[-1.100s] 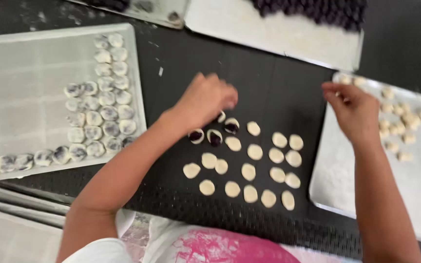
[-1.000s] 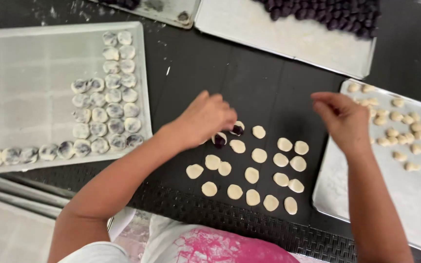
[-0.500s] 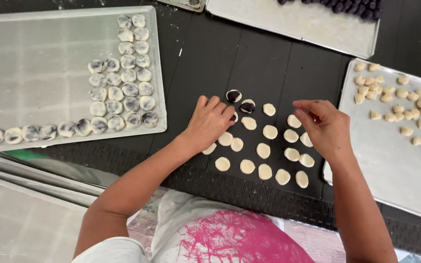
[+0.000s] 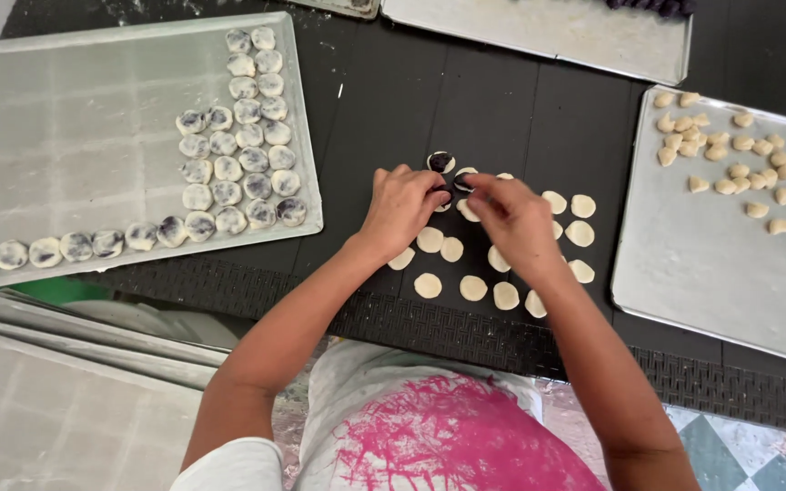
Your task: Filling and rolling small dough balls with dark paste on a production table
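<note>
Several flat pale dough discs [image 4: 473,287] lie in rows on the black mat [image 4: 393,100]. At the back of the group sit two discs topped with dark purple filling [image 4: 441,162]. My left hand [image 4: 402,207] and my right hand [image 4: 508,216] meet over the second filled disc [image 4: 462,179], fingertips pinching at it from both sides. Both hands cover a few of the discs beneath them.
A metal tray [image 4: 65,118] at the left holds several finished purple-marbled dough pieces [image 4: 234,168]. A tray [image 4: 711,273] at the right carries small raw dough lumps [image 4: 739,159]. Another tray [image 4: 548,32] lies at the back. Stacked empty trays [image 4: 47,382] sit at bottom left.
My right hand came in from the right tray to the centre. My left hand shifted forward. Both now meet at the filled disc at the back of the rows.
</note>
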